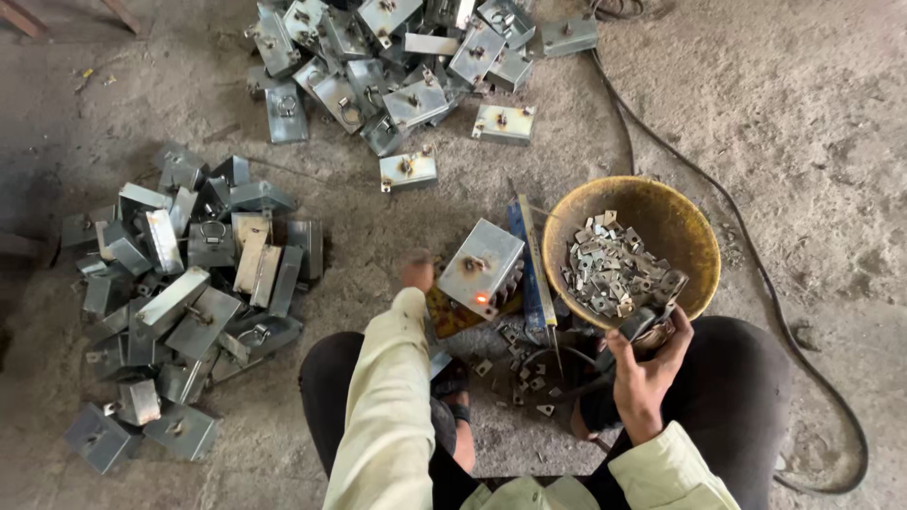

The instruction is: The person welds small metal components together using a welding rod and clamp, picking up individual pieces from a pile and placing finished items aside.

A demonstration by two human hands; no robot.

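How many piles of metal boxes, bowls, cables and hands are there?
Piles of metal boxes: 2 (left pile, top pile)
Yellow bowl of small metal pieces: 1
Black cable: 1
Hands: 2 (left hand, right hand)
Total: 6

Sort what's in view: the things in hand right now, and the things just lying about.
In hand:
left hand by the metal box with a glowing spot
right hand gripping a dark tool
bowl of small metal pieces

Lying about:
left box pile
top box pile
black cable
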